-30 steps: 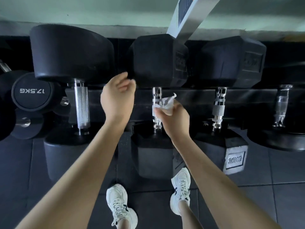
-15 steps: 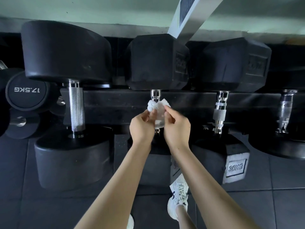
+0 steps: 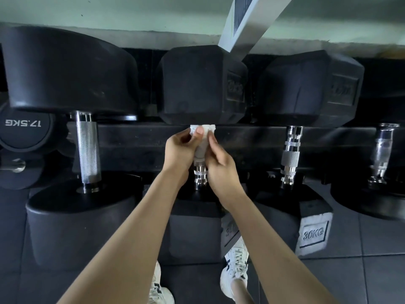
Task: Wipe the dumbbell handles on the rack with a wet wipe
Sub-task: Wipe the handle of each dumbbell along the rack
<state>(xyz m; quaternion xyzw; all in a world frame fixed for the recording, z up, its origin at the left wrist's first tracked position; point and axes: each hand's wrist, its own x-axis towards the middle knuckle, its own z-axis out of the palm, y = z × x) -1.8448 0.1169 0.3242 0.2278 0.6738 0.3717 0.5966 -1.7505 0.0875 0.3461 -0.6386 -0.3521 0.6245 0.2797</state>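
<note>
1. Close to me I see two white shoes (image 3: pixel 235 267) on the dark floor (image 3: pixel 361 279).
2. My two bare arms reach up from there to the middle dumbbell handle (image 3: pixel 200 174).
3. My left hand (image 3: pixel 178 148) has its grip closed on the wet wipe (image 3: pixel 202 137), with the thumb pressing on top of it.
4. My right hand (image 3: pixel 220 166) also pinches the wipe from the other side, fingers bent in tight.
5. The wipe is wrapped around the top part of that handle, touching the black hex weight (image 3: pixel 201 84) above it. The shiny low part of the handle is bare.
6. To the left is a round dumbbell (image 3: pixel 87 148) with a rough silver handle.
7. To the right is another hex dumbbell (image 3: pixel 290 156); its near end says 30KG.
8. The black rack bar (image 3: pixel 131 145) runs behind all the handles.
9. Far back is a pale green wall (image 3: pixel 131 14).
</note>
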